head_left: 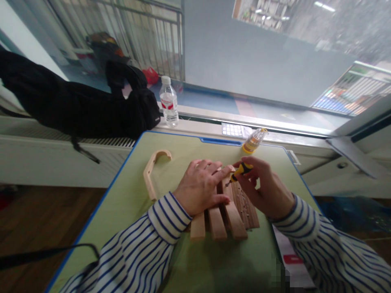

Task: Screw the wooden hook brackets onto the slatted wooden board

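Note:
My right hand is closed around a short yellow-and-black screwdriver. Its tip points down and left, at or just above the rightmost of the pale wooden slats. Palm down, with fingers stretched out, my left hand lies across the slats and presses on them. The slats' far ends are partly hidden under it. Beneath and to the right of them is a brown wooden board dotted with small bits, perhaps screws. Left of my left hand lies a curved, hook-shaped wooden piece.
The green table has a blue edge. A clear bottle with a yellow base stands at its far right. On the windowsill are a water bottle and a black bag. Printed papers show beneath my right forearm.

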The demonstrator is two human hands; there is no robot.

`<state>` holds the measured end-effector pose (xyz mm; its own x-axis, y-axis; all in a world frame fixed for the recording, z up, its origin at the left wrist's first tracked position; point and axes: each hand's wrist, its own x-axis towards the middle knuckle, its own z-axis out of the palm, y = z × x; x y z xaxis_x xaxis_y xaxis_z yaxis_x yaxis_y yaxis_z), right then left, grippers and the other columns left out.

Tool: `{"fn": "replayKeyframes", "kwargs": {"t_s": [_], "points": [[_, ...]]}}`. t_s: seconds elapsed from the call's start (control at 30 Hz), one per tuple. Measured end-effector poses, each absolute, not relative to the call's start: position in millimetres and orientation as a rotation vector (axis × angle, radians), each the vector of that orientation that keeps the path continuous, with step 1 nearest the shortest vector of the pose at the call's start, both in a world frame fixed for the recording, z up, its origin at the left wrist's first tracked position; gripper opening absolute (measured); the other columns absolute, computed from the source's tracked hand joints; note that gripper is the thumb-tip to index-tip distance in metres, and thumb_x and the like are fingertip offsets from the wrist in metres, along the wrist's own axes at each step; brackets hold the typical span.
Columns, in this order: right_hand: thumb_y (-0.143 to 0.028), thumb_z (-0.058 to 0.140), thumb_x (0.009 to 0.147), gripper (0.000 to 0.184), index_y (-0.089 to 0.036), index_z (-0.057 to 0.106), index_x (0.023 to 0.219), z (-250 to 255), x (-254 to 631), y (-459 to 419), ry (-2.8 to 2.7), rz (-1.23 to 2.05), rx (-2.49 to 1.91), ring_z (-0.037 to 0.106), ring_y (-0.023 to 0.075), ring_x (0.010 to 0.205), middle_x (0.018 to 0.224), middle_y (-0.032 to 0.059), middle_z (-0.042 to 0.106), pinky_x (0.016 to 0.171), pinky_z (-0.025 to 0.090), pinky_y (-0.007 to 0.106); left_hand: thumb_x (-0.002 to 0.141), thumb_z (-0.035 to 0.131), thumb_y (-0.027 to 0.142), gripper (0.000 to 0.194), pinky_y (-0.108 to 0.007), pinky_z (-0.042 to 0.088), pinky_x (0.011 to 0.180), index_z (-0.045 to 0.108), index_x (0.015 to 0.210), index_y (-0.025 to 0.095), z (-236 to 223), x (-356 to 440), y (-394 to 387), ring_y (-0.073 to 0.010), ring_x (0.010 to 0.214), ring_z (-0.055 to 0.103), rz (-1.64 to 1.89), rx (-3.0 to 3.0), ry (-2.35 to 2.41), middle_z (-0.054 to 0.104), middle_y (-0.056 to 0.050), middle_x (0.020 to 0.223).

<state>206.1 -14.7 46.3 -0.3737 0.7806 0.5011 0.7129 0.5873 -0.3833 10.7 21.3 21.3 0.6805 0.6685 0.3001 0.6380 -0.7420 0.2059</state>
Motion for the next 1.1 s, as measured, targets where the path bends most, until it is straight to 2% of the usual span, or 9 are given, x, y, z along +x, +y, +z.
{"fn": "replayKeyframes", "kwargs": {"t_s": [0.07,0.2,0.5,0.63,0.83,0.97,1.1], "points": [[-0.018,0.051,0.085,0.044,-0.019,0.032,0.125,47,208,-15,-2.163,0.176,-1.162,0.059,0.0109,0.06,0.1,0.0103,0.063,0.053,0.049,0.027,0.069,0.062,0.062,0.071,-0.043,0.03,0.094,0.043,0.128,0.027,21,11,21,-0.0274,0.11,0.045,0.549,2.807,1.096,0.053,-0.006,0.123],[-0.016,0.05,0.085,0.045,-0.02,0.03,0.125,46,210,-15,-2.166,0.205,-1.145,0.06,0.012,0.063,0.102,0.0112,0.063,0.054,0.05,0.027,0.071,0.061,0.062,0.072,-0.043,0.029,0.095,0.042,0.131,0.026,21,11,21,-0.0274,0.11,0.046,0.543,2.825,1.104,0.053,-0.008,0.124],[-0.017,0.051,0.085,0.039,-0.019,0.037,0.121,42,204,-14,-2.152,0.068,-1.149,0.057,0.0117,0.055,0.084,0.0065,0.066,0.051,0.049,0.028,0.07,0.061,0.062,0.073,-0.043,0.029,0.095,0.042,0.13,0.025,20,11,22,-0.028,0.11,0.045,0.554,2.797,1.093,0.053,-0.007,0.124],[-0.018,0.05,0.086,0.038,-0.019,0.037,0.121,42,201,-14,-2.153,0.058,-1.136,0.059,0.0127,0.059,0.085,0.0062,0.066,0.052,0.05,0.027,0.069,0.063,0.061,0.075,-0.043,0.029,0.096,0.04,0.13,0.024,21,12,21,-0.0281,0.11,0.045,0.555,2.79,1.092,0.053,-0.007,0.123],[-0.021,0.053,0.086,0.038,-0.02,0.038,0.121,39,199,-12,-2.113,-0.064,-1.164,0.057,0.0115,0.054,0.082,0.0048,0.065,0.049,0.049,0.026,0.071,0.061,0.061,0.072,-0.044,0.028,0.097,0.041,0.129,0.025,21,11,21,-0.0286,0.111,0.044,0.546,2.788,1.092,0.053,-0.007,0.124],[-0.019,0.055,0.084,0.041,-0.02,0.038,0.121,35,199,-13,-2.074,-0.112,-1.141,0.054,0.0103,0.053,0.081,0.0034,0.062,0.048,0.047,0.024,0.071,0.06,0.062,0.069,-0.043,0.029,0.097,0.043,0.127,0.025,21,11,21,-0.0283,0.111,0.044,0.547,2.787,1.089,0.053,-0.006,0.124],[-0.018,0.056,0.083,0.042,-0.019,0.037,0.121,32,201,-14,-2.053,-0.105,-1.143,0.051,0.0093,0.049,0.07,-0.0017,0.056,0.045,0.045,0.023,0.072,0.059,0.063,0.069,-0.044,0.029,0.096,0.043,0.128,0.026,22,11,21,-0.028,0.11,0.044,0.546,2.787,1.084,0.053,-0.006,0.124]]}}
